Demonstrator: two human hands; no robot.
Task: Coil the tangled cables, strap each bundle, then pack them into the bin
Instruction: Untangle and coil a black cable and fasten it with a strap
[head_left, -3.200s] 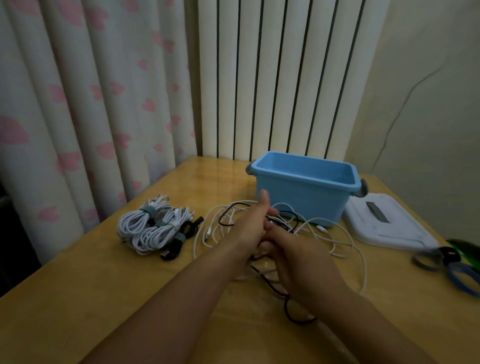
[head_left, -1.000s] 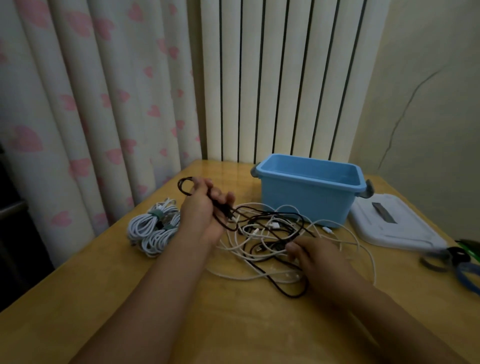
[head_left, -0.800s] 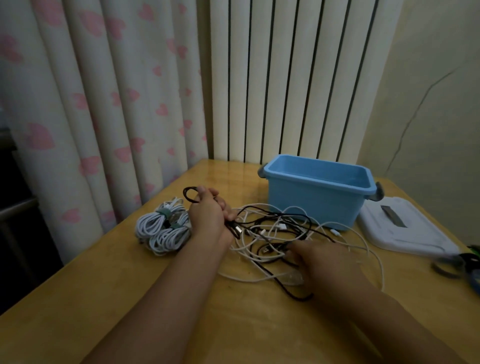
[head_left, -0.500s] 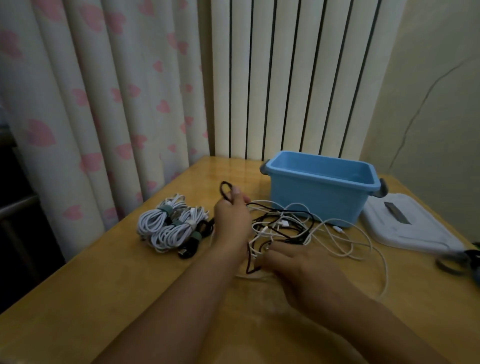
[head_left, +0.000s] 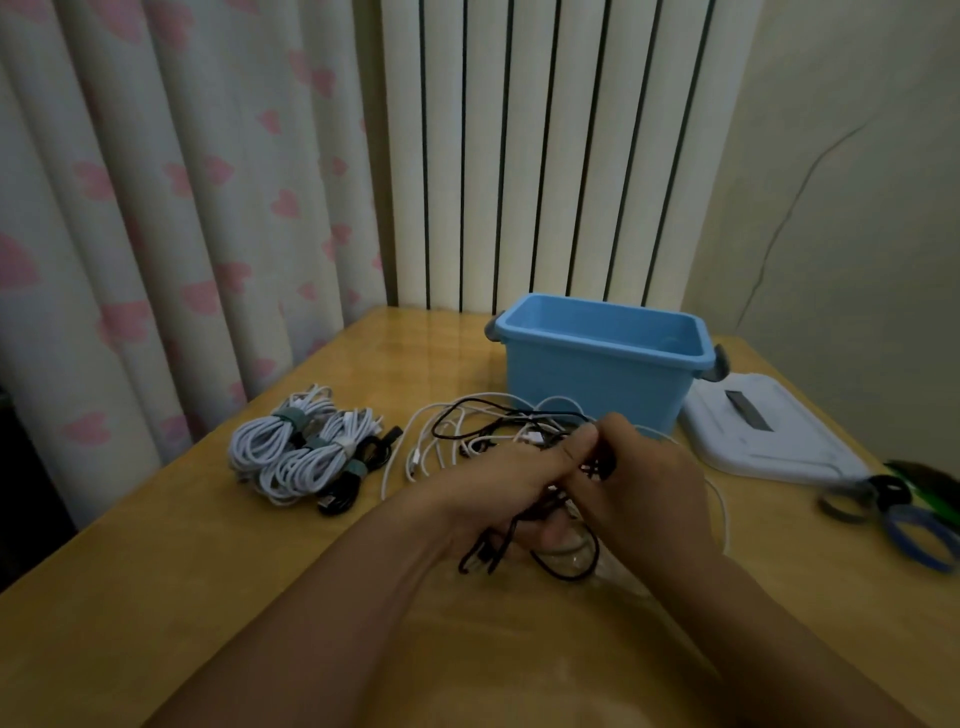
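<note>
left hand (head_left: 498, 483): fingers curled around the black cable (head_left: 524, 530), loops dangling under the palm
right hand (head_left: 644, 488): pinching that same black cable, right up against the left
tangled cables (head_left: 447, 441): white and black mess on the bench (head_left: 156, 597), just in front of the bin (head_left: 597, 364)
strapped bundles (head_left: 306, 452): off to the left
lid (head_left: 763, 431): right of bin
</note>
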